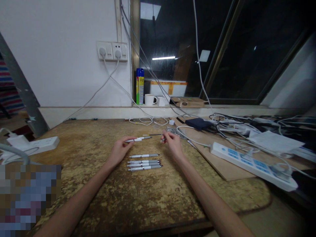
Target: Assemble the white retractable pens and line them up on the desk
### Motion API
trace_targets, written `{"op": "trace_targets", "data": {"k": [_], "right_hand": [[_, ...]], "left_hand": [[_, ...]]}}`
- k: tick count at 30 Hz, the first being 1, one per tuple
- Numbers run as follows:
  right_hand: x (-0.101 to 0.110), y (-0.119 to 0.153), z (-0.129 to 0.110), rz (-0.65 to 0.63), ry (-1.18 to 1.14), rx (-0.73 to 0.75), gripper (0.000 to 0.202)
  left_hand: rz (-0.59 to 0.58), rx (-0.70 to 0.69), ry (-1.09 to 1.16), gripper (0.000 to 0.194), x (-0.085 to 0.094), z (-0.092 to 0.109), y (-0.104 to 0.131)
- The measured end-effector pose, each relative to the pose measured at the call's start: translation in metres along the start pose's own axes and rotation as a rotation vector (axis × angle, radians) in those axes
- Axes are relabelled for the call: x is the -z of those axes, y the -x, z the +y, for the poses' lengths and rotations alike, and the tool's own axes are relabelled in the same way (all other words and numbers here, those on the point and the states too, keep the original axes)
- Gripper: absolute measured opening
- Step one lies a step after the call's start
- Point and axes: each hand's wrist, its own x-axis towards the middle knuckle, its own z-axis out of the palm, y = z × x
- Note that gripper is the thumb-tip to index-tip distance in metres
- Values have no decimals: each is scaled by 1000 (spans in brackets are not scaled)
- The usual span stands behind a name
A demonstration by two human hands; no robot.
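Observation:
My left hand (122, 146) is closed around the rear of a white pen (138, 139) with a grey front part, which points to the right. Opposite it, my right hand (172, 141) has its fingers pinched together; a small pale piece shows at the fingertips, too small to name. A thin dark stick like a pen refill (152, 134) reaches left from beside those fingers; whether they touch it I cannot tell. Nearer to me, a white and grey pen (144, 155) lies by itself. Below that, several similar pens (145, 168) rest close together, roughly parallel.
On the right, a white power strip (251, 164) lies across a brown board (222, 168) beside tangled cables. A clear plastic bag (176, 132) is just behind my right hand. Another power strip (45, 146) sits at left. The sill holds a mug (149, 99) and spray can (140, 87).

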Motion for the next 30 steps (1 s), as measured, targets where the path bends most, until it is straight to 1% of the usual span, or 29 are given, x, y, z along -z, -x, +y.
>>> {"op": "trace_targets", "data": {"k": [3,9,15,22,30], "right_hand": [[0,1,-2,16,-4,-7,48],[0,3,-3,35,-10,3,51],[-1,4,-2,13,14,-18,55],[-3,4,-6,-8,2,-20,55],[-3,4,-10,-4,-39,-34,56]], "left_hand": [[-9,14,45,44,1,1,-1],[-41,-38,97,40,2,2,-1],[-62,-35,141,40,0,0,-2],[-50,-33,113,42,3,2,-3],[-39,-24,85,43,5,-1,-4]]}}
